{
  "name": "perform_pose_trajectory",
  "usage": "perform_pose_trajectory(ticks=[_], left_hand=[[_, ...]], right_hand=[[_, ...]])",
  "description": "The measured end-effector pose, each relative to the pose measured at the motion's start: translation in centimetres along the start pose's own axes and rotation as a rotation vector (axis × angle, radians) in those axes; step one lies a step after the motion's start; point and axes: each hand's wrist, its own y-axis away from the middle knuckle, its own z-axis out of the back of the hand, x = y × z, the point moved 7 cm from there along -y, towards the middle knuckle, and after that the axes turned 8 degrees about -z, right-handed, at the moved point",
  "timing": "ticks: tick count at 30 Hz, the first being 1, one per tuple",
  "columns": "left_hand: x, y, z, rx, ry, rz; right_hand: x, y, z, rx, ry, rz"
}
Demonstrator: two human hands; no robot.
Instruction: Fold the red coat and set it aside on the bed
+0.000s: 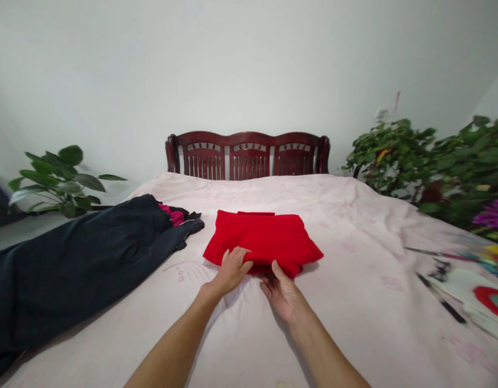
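Observation:
A folded red garment (265, 240) lies on the pale bedsheet in front of me, with a narrow folded strip standing along its far edge. I cannot make out what kind of garment it is. Its near edge is loose and slightly raised. My left hand (233, 269) is closed on the near left part of that edge, fingers on top of the cloth. Lower and to the right, my right hand (282, 293) grips the same edge, thumb on top and fingers tucked beneath, their tips partly in shadow.
Dark navy clothing (83, 264) lies along the left of the bedsheet (354, 323), with a magenta piece (174, 215) at its end. On the right are a black-handled knife (442, 299) and papers (461, 285). A wooden bench back (249, 156) and leafy plants (398, 156) stand beyond.

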Motion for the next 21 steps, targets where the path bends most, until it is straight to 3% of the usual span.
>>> perform_pose_trajectory(ticks=[4, 9, 14, 17, 21], left_hand=[[0.0, 0.4, -0.2, -0.049, -0.032, -0.031], [-0.5, 1.7, -0.8, -0.130, -0.101, -0.113], [-0.3, 4.0, -0.9, -0.189, 0.005, -0.218], [1.7, 6.4, 0.4, -0.382, 0.115, -0.139], [6.7, 9.4, 2.1, -0.585, 0.151, 0.138]], right_hand=[[-0.3, -1.5, -2.1, -0.012, -0.187, 0.054], [-0.4, -2.5, -4.1, -0.030, -0.235, 0.177], [-0.4, -4.5, -5.3, -0.154, -0.274, 0.276], [0.0, -5.9, -4.4, -0.304, -0.267, 0.268], [2.1, -7.0, -2.7, -0.436, -0.214, 0.285]])
